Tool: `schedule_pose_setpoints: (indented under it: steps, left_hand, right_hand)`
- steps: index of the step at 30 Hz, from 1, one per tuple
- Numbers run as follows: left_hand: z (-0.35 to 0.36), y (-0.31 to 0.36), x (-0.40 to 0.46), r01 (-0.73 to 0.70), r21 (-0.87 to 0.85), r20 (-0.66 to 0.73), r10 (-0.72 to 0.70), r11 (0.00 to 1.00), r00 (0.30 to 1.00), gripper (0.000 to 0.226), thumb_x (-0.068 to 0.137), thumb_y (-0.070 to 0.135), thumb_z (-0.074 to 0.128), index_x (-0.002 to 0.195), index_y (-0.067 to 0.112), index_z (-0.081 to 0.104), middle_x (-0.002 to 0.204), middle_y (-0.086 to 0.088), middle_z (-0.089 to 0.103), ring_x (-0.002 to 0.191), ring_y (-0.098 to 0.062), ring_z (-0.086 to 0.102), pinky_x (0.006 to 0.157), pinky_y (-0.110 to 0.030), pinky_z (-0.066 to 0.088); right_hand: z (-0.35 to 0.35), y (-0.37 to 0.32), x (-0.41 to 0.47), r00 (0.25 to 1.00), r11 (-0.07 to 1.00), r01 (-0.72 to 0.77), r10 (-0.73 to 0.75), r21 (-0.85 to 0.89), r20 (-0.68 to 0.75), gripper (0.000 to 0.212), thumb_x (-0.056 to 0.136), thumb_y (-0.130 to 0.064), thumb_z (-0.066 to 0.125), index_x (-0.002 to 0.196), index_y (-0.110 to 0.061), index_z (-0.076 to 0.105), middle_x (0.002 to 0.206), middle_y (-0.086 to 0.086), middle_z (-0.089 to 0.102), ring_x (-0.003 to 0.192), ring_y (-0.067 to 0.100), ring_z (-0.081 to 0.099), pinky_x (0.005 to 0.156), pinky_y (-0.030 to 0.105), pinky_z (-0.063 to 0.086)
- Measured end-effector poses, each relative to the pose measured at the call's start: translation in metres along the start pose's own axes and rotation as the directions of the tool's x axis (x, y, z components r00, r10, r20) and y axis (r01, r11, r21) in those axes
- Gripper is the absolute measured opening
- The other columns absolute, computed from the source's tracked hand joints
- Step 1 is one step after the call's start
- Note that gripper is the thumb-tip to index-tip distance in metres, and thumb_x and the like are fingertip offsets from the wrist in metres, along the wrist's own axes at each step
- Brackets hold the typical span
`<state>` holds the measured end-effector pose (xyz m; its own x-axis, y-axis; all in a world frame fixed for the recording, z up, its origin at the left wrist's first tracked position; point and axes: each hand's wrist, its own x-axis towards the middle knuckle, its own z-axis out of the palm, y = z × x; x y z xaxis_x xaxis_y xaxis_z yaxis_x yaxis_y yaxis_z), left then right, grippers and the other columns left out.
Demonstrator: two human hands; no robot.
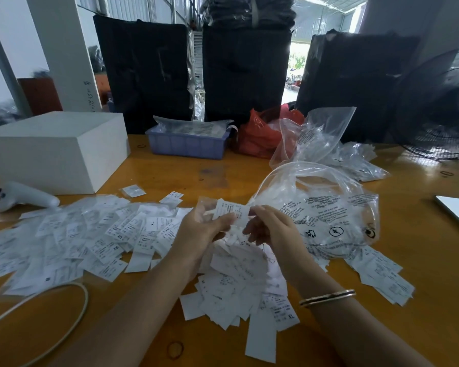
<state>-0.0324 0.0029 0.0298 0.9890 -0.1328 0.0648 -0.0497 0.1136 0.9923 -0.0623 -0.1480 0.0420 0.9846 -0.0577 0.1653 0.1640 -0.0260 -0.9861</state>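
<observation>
I log a heap of loose labels on the table nearest me, left hand and right hand just above it, both sets of fingers curled and pinching one printed tag between them, clear bag just behind, blue tray farther back.

One camera only, worn on my head. Faces forward and down, wide-angle, straight lines bowing at the edges. Close range: my left hand and right hand, pinching a label, sit centre frame. Tabletop fills the lower half; black bundles beyond its far edge.
</observation>
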Motion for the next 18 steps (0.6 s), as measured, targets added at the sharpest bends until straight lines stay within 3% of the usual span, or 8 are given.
schedule_pose_setpoints:
  steps: [5,9,14,18]
  left_hand:
    - [0.0,0.002,0.002,0.036,-0.037,0.049,-0.035,0.999,0.998,0.063,0.058,0.048,0.075,0.113,0.019,0.06,0.088,-0.003,0.074,0.079,-0.013,0.071,0.066,-0.02,0.052]
    - [-0.005,0.0,0.006,0.046,-0.121,0.025,-0.043,0.992,0.999,0.024,0.078,0.02,0.073,0.101,0.017,0.068,0.083,0.002,0.074,0.073,-0.008,0.07,0.06,-0.015,0.051]
    - [-0.002,-0.005,0.005,0.023,-0.032,0.054,-0.021,0.999,0.998,0.027,0.079,0.012,0.075,0.102,0.019,0.064,0.083,0.001,0.075,0.076,-0.013,0.072,0.061,-0.016,0.052]
    - [0.0,-0.006,0.004,0.003,0.049,0.076,-0.007,0.999,0.997,0.027,0.079,0.014,0.075,0.103,0.02,0.065,0.083,0.001,0.075,0.077,-0.012,0.072,0.061,-0.017,0.052]
  right_hand:
    - [-0.003,0.003,0.004,0.999,0.991,0.018,-0.014,-0.131,0.029,0.023,0.091,-0.017,0.059,0.07,-0.016,0.069,0.06,-0.003,0.064,0.058,0.009,0.058,0.055,0.019,0.046]
    - [-0.01,0.002,0.006,0.999,0.997,-0.002,-0.001,-0.073,-0.044,0.02,0.09,-0.015,0.061,0.072,-0.01,0.069,0.06,0.0,0.064,0.054,0.008,0.057,0.051,0.017,0.046]
    - [-0.006,0.007,0.008,0.993,0.999,-0.026,0.023,-0.026,-0.114,0.012,0.085,-0.017,0.068,0.079,-0.012,0.06,0.059,-0.003,0.064,0.053,0.008,0.06,0.051,0.02,0.047]
    - [0.001,0.013,0.007,0.993,0.982,0.001,-0.023,-0.187,-0.114,0.007,0.09,-0.022,0.063,0.083,-0.02,0.063,0.06,-0.009,0.065,0.05,-0.002,0.057,0.046,0.013,0.042]
